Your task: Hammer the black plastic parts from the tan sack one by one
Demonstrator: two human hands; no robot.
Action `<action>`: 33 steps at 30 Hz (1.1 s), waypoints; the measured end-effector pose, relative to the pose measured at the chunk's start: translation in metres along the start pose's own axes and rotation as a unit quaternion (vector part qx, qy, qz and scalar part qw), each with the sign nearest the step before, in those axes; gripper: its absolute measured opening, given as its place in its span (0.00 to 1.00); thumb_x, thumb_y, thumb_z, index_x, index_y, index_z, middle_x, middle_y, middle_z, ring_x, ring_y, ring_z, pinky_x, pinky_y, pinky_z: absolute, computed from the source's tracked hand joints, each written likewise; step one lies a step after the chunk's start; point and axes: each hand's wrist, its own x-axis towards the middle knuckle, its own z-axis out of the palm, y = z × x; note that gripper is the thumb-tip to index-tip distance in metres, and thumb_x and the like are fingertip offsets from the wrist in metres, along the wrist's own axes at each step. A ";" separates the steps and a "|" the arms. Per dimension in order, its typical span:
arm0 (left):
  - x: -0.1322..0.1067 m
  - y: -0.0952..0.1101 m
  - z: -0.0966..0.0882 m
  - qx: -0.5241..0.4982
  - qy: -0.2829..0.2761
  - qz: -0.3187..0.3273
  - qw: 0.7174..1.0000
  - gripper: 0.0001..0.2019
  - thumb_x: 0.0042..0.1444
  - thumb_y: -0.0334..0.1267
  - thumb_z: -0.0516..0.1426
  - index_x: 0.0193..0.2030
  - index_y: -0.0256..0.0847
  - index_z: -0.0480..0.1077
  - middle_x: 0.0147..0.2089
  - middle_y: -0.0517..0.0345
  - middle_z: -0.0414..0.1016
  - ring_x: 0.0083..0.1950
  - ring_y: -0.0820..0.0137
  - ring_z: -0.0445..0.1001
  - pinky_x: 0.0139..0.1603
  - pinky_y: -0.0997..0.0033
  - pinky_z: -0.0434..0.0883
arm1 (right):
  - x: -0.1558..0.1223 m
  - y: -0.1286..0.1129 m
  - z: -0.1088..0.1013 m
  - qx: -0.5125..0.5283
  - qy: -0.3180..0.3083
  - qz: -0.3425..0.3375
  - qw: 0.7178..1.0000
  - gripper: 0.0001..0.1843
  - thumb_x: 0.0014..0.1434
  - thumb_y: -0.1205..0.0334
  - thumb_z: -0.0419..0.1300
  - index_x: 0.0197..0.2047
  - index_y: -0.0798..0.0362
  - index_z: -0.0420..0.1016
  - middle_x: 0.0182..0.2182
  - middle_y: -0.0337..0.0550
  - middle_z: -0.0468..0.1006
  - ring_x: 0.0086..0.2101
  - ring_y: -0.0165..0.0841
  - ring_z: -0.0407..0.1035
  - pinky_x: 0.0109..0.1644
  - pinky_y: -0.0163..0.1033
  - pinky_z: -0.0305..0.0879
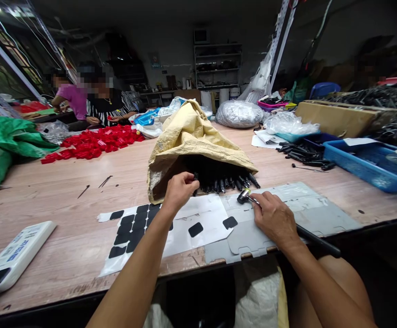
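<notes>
A black piece (195,177) sits pinched in the left hand (178,189) by an open sack (193,132), the right hand (275,216) clasping a hammer-like tool (318,239).

Sack (198,132) interior too dark; inner ends of black parts (222,185) hidden. Left hand (178,193) partly covers its black piece (196,176). Left forearm (145,255) blocks part of sticker sheet (207,209). Right hand (275,219) hides middle of hammer (316,240). Green bag (7,139) cut off left, blue tray (365,175) right. Far shelf (218,55): contents unclear.
</notes>
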 end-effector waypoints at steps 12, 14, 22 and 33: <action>-0.070 -0.029 0.019 -0.162 -0.158 0.006 0.974 0.08 0.48 0.32 0.63 0.37 0.40 0.74 0.33 0.61 0.74 0.34 0.71 0.70 0.36 0.72 0.65 | -0.003 0.004 0.007 -0.016 0.037 -0.030 0.999 0.12 0.65 0.65 0.57 0.50 0.49 0.76 0.36 0.41 0.76 0.39 0.38 0.70 0.44 0.42 0.63; -0.071 -0.027 0.017 -0.105 -0.163 0.041 0.980 0.08 0.48 0.30 0.63 0.36 0.41 0.76 0.36 0.59 0.75 0.38 0.68 0.71 0.40 0.70 0.66 | -0.003 0.004 0.009 -0.018 0.044 -0.035 0.998 0.12 0.65 0.65 0.57 0.50 0.49 0.76 0.36 0.42 0.76 0.39 0.38 0.70 0.44 0.43 0.63; -0.072 -0.027 0.022 -0.023 -0.140 0.099 0.985 0.09 0.49 0.31 0.65 0.38 0.42 0.78 0.37 0.58 0.75 0.43 0.64 0.70 0.45 0.66 0.66 | -0.003 0.006 0.007 -0.020 0.022 -0.030 0.999 0.12 0.67 0.63 0.56 0.51 0.49 0.77 0.36 0.42 0.76 0.39 0.39 0.70 0.44 0.43 0.65; -0.073 -0.024 0.024 -0.007 -0.142 0.103 0.984 0.07 0.51 0.35 0.66 0.38 0.42 0.78 0.36 0.58 0.75 0.43 0.63 0.70 0.44 0.66 0.66 | -0.001 0.006 0.000 0.034 0.021 -0.006 0.999 0.15 0.68 0.63 0.54 0.53 0.50 0.78 0.38 0.44 0.78 0.42 0.41 0.72 0.44 0.43 0.67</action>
